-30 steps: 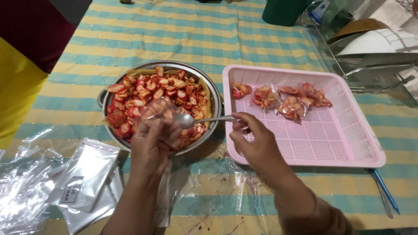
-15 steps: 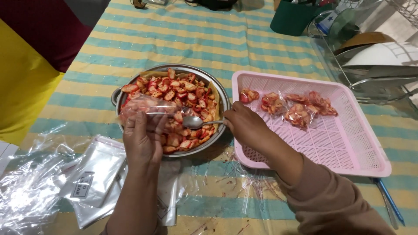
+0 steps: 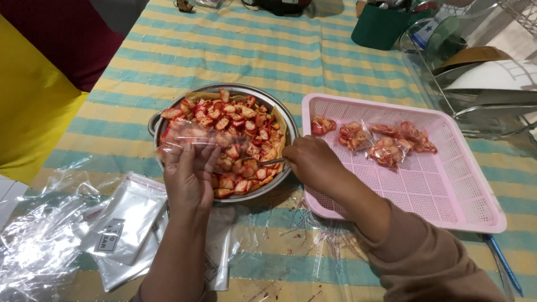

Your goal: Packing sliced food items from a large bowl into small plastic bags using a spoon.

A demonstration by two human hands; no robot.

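Observation:
My left hand (image 3: pixel 189 176) holds a small clear plastic bag (image 3: pixel 193 137) partly filled with red chips, over the front left of a metal bowl (image 3: pixel 282 120). The bowl is full of red and orange chips (image 3: pixel 240 114). My right hand (image 3: pixel 313 162) grips a metal spoon (image 3: pixel 268 163) whose tip is down among the chips at the bowl's right side. To the right stands a pink perforated tray (image 3: pixel 447 190) with several filled bags of chips (image 3: pixel 386 148) at its back.
Empty clear bags (image 3: pixel 120 223) lie in a pile at the front left on the striped tablecloth (image 3: pixel 235 50). A green container (image 3: pixel 380 25) and a wire dish rack (image 3: pixel 492 100) with plates stand at the back right. A blue pen (image 3: pixel 503 265) lies by the tray.
The view has shifted right and nearer. My right hand has lowered the spoon from near the bag down into the chips. My left hand still holds the bag over the bowl.

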